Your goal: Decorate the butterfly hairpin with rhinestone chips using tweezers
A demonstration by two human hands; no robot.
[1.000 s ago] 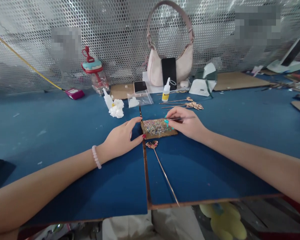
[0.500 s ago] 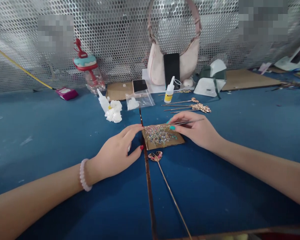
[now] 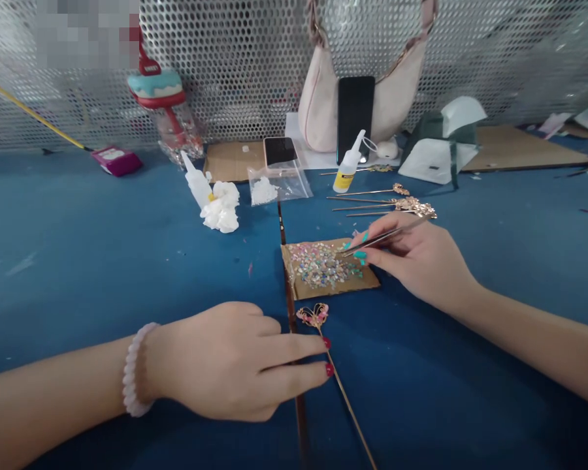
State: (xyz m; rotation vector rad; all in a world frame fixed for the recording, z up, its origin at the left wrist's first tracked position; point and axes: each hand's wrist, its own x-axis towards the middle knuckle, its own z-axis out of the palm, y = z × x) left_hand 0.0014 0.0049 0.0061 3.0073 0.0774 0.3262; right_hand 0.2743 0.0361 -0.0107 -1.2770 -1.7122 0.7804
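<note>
My right hand (image 3: 419,261) is closed around metal tweezers (image 3: 389,236), their tips over a small piece of brown cardboard (image 3: 370,282). Many tiny coloured chips (image 3: 318,266) lie scattered on that cardboard. Below it rests a long gold hairpin (image 3: 345,395) with a pink butterfly head (image 3: 313,316). My left hand (image 3: 225,362) reaches across to the hairpin, two fingers stretched out and their red-nailed tips at its stem just under the butterfly. These two fingertips are apart; the other fingers are curled.
Several gold hairpins (image 3: 387,203) lie behind my right hand, beside a glue bottle (image 3: 347,166). A second bottle (image 3: 195,179) leans on crumpled white tissue (image 3: 221,207). Further back are a bag of white bits (image 3: 264,190), phones, a handbag (image 3: 318,98) and a red-and-blue cup (image 3: 157,91).
My left hand has left the cardboard's edge and come nearer, to the hairpin's stem. The tweezers in my right hand now point lower onto the chips. The view has shifted slightly.
</note>
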